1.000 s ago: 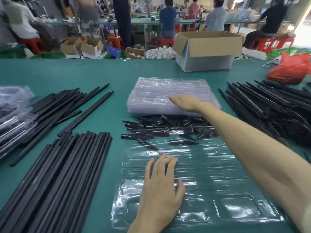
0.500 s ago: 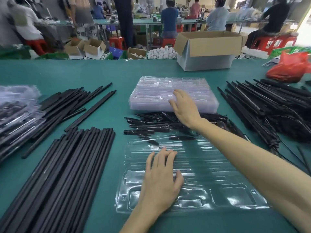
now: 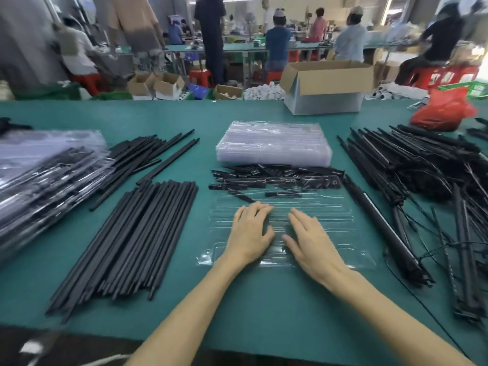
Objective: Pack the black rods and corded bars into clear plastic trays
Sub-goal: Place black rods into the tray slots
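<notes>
Surface: green-covered surface (image 3: 158,120) in a busy workshop, with a cardboard box (image 3: 327,88) and a red bag (image 3: 443,112) near its far edge.
Tray: one clear tray (image 3: 343,223) lies flat in front of me, its slots unfilled as far as I can see. Its far edge sits over some of the short black pieces (image 3: 277,175).
Left grip: my left grip (image 3: 249,233) rests palm-down on the tray, fingers spread, pinching nothing.
Right grip: my right grip (image 3: 311,241) lies just beside it on the same tray, flat, spread and empty.
Supplies: black rods (image 3: 137,233) are stacked to my left and corded bars (image 3: 422,175) heaped to my right. A single bar (image 3: 380,223) lies just beside the tray's right edge, and a stack of empty trays (image 3: 273,146) sits beyond the short pieces.
Risk, tray: thin and glossy, so I judge it may slide or flex once a palm lifts. The pieces under its far edge may keep it from lying level, and rods could then miss their slots.
Risk, cords: they look tangled, so pulling one bar may drag its neighbours or sweep a cord across the tray.
Risk, rods: the pile is loose, and a careless reach could roll some toward the near edge.
</notes>
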The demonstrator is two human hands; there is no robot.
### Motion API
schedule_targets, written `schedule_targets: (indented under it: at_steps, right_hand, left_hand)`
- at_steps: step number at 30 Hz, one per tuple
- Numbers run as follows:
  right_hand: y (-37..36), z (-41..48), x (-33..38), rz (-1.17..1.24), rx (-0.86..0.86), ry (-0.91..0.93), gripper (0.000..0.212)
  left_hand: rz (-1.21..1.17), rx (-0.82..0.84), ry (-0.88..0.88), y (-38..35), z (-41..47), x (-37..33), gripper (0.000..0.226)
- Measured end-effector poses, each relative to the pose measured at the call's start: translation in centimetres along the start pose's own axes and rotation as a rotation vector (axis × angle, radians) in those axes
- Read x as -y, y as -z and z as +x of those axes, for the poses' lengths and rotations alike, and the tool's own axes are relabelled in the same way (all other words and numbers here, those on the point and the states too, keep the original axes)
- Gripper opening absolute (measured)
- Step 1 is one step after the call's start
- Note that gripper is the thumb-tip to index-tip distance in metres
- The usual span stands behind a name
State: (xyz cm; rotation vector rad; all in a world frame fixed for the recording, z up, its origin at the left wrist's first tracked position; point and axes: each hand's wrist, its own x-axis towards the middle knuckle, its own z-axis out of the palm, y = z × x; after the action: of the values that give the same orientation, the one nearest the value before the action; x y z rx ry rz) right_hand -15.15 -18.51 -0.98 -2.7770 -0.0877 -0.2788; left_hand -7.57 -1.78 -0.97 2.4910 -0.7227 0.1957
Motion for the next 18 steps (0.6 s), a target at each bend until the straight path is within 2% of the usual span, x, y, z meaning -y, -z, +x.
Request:
schedule_targets:
  at_steps: [3, 5, 7, 9, 12, 14, 18]
  right_hand:
    - [-0.1, -2.0, -0.1, -0.032, 0.047, -0.019, 0.063]
    - [-0.7, -2.6, 0.2, -0.116, 0.024, -0.016, 0.062]
    - [-1.0, -2.7, 0.5, -0.141, -0.009, -0.033, 0.061]
    - [-1.0, -2.7, 0.6, -0.121, -0.019, -0.048, 0.06]
    - [-1.1, -2.9, 0.5, -0.123, -0.024, -0.052, 0.059]
    - [-1.0, -2.8, 0.6, -0.118, -0.029, -0.053, 0.059]
    - [-1.0, -2.8, 0.5, -0.097, -0.032, -0.057, 0.059]
  left_hand:
    - [-0.32, -0.034, 0.129, 1.4, 0.4, -0.2, 0.034]
    - [-0.487, -0.188, 0.255, 3.2, 0.7, -0.1, 0.03]
    - [-0.514, -0.37, 0.342, 4.9, 0.7, 0.6, 0.034]
    - [-0.376, -0.427, 0.37, 6.2, 0.4, 1.9, 0.032]
    - [0.155, -0.283, 0.432, 7.1, -0.4, 4.7, 0.028]
    - [0.412, -0.214, 0.508, 7.5, -1.1, 6.4, 0.027]
    - [0.557, -0.135, 0.568, 7.8, -2.7, 8.5, 0.028]
